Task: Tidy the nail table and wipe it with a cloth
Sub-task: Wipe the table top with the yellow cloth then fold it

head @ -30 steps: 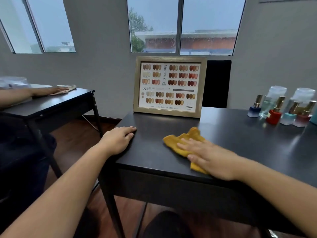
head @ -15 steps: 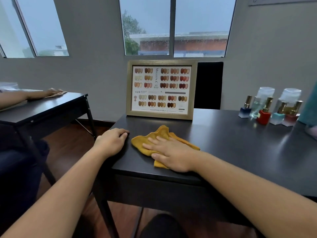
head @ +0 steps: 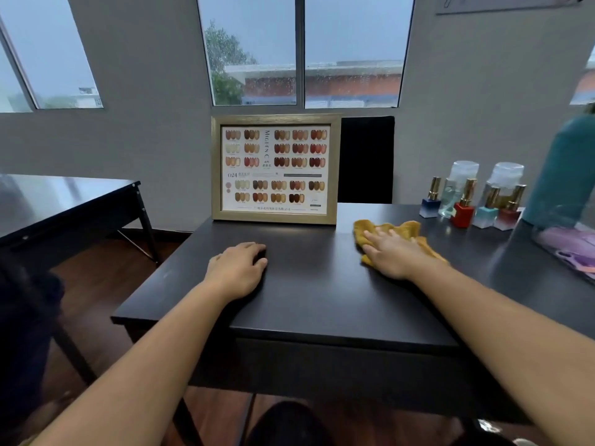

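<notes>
A mustard-yellow cloth point(head: 399, 229) lies crumpled on the black nail table point(head: 315, 304), right of its middle. My right hand point(head: 391, 252) presses flat on the cloth, fingers spread and pointing left. My left hand point(head: 238, 267) rests palm down on the bare tabletop, left of centre, fingers loosely curled, holding nothing. A framed nail colour chart point(head: 275, 169) stands upright at the table's back edge, just left of the cloth.
Several nail polish bottles point(head: 463, 206) and two clear pump bottles point(head: 458, 185) stand at the back right. A teal bottle point(head: 561, 175) and a clear box of purple items point(head: 570, 249) sit at the far right. Another black table point(head: 64, 201) stands left; a black chair back point(head: 367, 159) is behind.
My right hand has slid the cloth from the front left of the table to the back right, beside the frame. My left hand has stayed flat on the table. The camera has shifted.
</notes>
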### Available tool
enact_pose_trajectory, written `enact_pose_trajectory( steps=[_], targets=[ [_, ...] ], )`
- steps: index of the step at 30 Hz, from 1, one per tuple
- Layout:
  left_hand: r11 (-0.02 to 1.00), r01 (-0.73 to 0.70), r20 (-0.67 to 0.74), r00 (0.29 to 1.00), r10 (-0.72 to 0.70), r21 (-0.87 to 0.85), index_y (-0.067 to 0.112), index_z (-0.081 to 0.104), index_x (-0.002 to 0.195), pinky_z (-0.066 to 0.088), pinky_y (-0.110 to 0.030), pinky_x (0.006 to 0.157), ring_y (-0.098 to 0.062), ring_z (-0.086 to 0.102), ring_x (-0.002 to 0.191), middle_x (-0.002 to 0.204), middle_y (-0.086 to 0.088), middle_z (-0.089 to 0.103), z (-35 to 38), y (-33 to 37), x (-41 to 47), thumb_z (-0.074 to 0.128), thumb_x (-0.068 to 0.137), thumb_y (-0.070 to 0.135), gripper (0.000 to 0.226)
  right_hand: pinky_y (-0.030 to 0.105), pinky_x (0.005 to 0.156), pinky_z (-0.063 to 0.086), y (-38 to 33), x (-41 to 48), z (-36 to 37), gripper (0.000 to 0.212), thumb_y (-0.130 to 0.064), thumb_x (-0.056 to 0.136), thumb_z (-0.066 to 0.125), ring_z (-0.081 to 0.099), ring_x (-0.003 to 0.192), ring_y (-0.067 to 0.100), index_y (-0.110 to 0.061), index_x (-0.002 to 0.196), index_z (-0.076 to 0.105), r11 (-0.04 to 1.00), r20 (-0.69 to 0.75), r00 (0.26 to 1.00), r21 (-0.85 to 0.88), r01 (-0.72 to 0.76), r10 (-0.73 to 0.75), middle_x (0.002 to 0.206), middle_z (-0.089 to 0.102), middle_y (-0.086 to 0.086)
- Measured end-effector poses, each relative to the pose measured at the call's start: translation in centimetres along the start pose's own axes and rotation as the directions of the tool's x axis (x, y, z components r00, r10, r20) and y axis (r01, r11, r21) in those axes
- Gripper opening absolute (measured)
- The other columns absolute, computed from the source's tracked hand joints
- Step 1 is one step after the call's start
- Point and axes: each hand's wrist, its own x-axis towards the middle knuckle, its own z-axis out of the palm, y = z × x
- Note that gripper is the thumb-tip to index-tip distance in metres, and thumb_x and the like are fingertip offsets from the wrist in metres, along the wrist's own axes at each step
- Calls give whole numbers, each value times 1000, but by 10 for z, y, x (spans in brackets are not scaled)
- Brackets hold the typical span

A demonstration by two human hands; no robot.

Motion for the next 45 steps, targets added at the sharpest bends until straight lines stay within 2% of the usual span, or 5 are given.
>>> enact_pose_trajectory(
  steps=[8, 20, 31, 38, 45],
  targets=[
    [1000, 5, 30, 1000, -4, -7, 34, 35, 140, 25, -43, 110, -18, 28, 139, 152, 7, 31, -1, -5, 2, 34, 97, 41, 44, 47, 119, 6, -52, 12, 10, 52, -42, 100, 22, 7, 148, 17, -30, 150, 17, 962, 52, 963, 92, 259, -264, 160, 9, -4],
    [999, 8, 58, 998, -6, -38, 31, 40, 138, 26, -42, 112, -18, 30, 138, 150, 7, 35, -6, -5, 7, 32, 98, 38, 41, 47, 118, 8, 43, -36, -1, 56, -39, 100, 22, 7, 147, 29, -18, 152, 14, 991, 30, 990, 13, -136, 136, 161, 5, 8],
    [999, -35, 25, 999, 35, 9, 31, 35, 142, 25, -39, 110, -16, 26, 141, 153, 6, 30, 0, -8, -1, 33, 98, 37, 44, 35, 118, 1, -81, -112, 14, 54, -41, 101, 20, 1, 148, 13, -25, 152, 9, 913, -2, 915, 63, 403, -403, 161, 4, -3],
    [999, -45, 9, 999, 45, -1, 32, 36, 141, 24, -41, 110, -16, 27, 140, 152, 7, 31, 2, -12, -1, 32, 98, 38, 43, 28, 120, 0, 32, -132, -2, 52, -39, 101, 24, -1, 146, 3, -27, 151, 13, 983, -4, 988, 103, 151, -152, 160, 5, -9],
    [997, -48, -33, 998, 46, -64, 29, 53, 129, 32, -41, 109, -20, 42, 131, 140, 4, 50, -15, -28, -7, 36, 98, 30, 35, 40, 117, -1, -24, -107, 5, 55, -43, 101, 20, -2, 148, 16, -28, 152, 7, 988, 36, 988, 58, 146, -148, 161, -1, -3]
  ],
)
